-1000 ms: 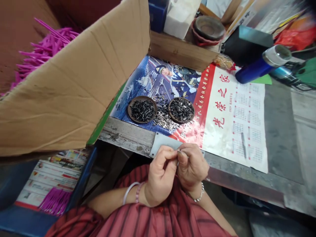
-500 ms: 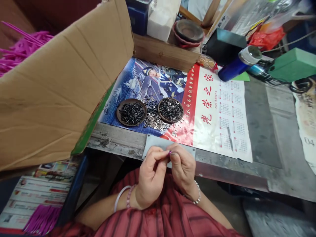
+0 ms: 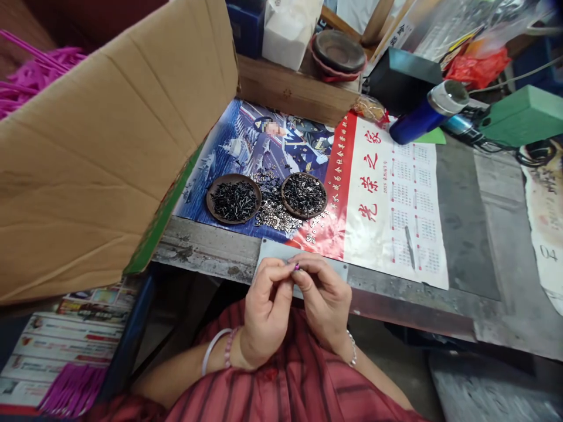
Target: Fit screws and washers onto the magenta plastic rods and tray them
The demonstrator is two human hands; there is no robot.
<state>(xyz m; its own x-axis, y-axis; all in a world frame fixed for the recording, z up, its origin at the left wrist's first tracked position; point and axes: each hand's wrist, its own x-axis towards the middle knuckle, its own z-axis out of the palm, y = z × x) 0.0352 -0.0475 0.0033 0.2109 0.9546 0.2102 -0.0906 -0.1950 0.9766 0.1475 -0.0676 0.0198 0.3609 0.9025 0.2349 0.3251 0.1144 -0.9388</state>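
A small purple piece [image 3: 297, 267] shows between the fingertips of both hands, most of it hidden. My left hand [image 3: 267, 310] pinches it from the left, thumb against the index finger. My right hand [image 3: 324, 302] closes on it from the other side, fingers curled. Both are over a grey plate [image 3: 266, 251] at the table's front edge. Beyond them, one round dish [image 3: 210, 204] holds black screws [image 3: 235, 201]. Another dish [image 3: 326, 205] holds dark screws mixed with shiny nuts. Loose small nuts [image 3: 277, 217] lie between the dishes.
A cardboard box [image 3: 109, 152] with purple plastic parts [image 3: 39, 73] stands left. More purple strips [image 3: 73, 390] lie on printed paper below it. A calendar poster [image 3: 373, 252] covers the table, with a grey pen-like tool [image 3: 409, 247] on it. A blue flask [image 3: 413, 120] leans at the back right.
Both hands have shifted slightly, the pinched fingertips moving a little left and up. My right fingers have opened out somewhat from their tighter curl. The purple piece stays between the fingertips.
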